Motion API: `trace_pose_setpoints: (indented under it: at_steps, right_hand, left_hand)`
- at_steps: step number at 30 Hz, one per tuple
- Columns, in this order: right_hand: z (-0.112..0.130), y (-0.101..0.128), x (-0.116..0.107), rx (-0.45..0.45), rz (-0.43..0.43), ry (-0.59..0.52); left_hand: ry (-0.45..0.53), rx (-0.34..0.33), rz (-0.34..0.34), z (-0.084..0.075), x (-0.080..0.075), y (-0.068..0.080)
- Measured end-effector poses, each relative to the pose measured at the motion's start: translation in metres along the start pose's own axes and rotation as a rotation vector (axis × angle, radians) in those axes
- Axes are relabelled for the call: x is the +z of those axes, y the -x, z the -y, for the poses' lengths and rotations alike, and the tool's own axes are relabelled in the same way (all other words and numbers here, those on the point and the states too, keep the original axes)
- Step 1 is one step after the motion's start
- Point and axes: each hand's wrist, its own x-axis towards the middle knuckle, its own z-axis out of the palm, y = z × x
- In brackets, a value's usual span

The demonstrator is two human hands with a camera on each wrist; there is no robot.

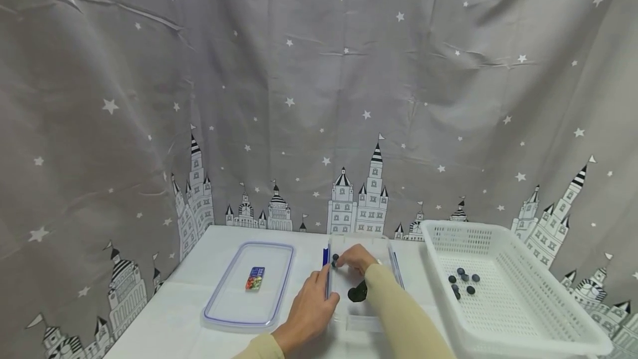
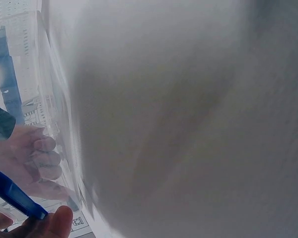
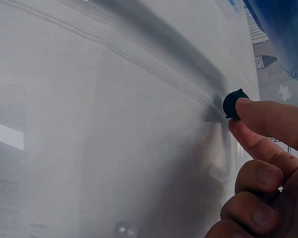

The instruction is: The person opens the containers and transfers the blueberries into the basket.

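My right hand (image 1: 356,259) reaches into a clear plastic container (image 1: 364,323). Its thumb and index finger pinch a blueberry (image 3: 233,104) close to the container's wall, while the other fingers curl inward. Two dark round spots show at these fingertips in the head view. My left hand (image 1: 311,303) holds the container's left side, thumb over the rim and fingers outside. In the left wrist view, its fingertips (image 2: 62,220) are right at a blue latch (image 2: 15,196). Through the clear wall, the right hand shows there too.
A white perforated basket (image 1: 538,292) with several blueberries (image 1: 464,277) stands on the right. To the left, a clear lid (image 1: 224,298) with a bluish seal and a colourful label (image 1: 255,279) lies on the white table (image 1: 179,298). Behind hangs a grey curtain (image 1: 309,71) printed with castles.
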Motion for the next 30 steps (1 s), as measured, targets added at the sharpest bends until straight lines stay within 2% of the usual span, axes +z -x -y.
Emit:
trace_pose_setpoints:
  at_steps: [9, 12, 17, 23, 30]
  right_hand:
    - [-0.003, -0.008, 0.004, 0.022, -0.015, 0.043]
    - [-0.004, -0.007, 0.003, 0.005, -0.009, 0.050]
    - [-0.003, 0.003, -0.006, -0.063, 0.031, 0.028]
    - [0.004, 0.010, -0.014, -0.122, 0.064, -0.040]
    - [0.014, 0.020, -0.040, -0.168, 0.070, -0.050]
  left_hand:
    - [0.009, -0.015, 0.010, 0.000, 0.001, 0.000]
    - [0.007, -0.014, 0.012, 0.001, 0.002, 0.000]
    - [-0.003, -0.011, 0.014, 0.001, -0.001, 0.000]
    - [-0.013, -0.039, 0.036, 0.004, -0.003, 0.003]
    - [0.000, -0.046, 0.045, -0.001, -0.004, 0.003]
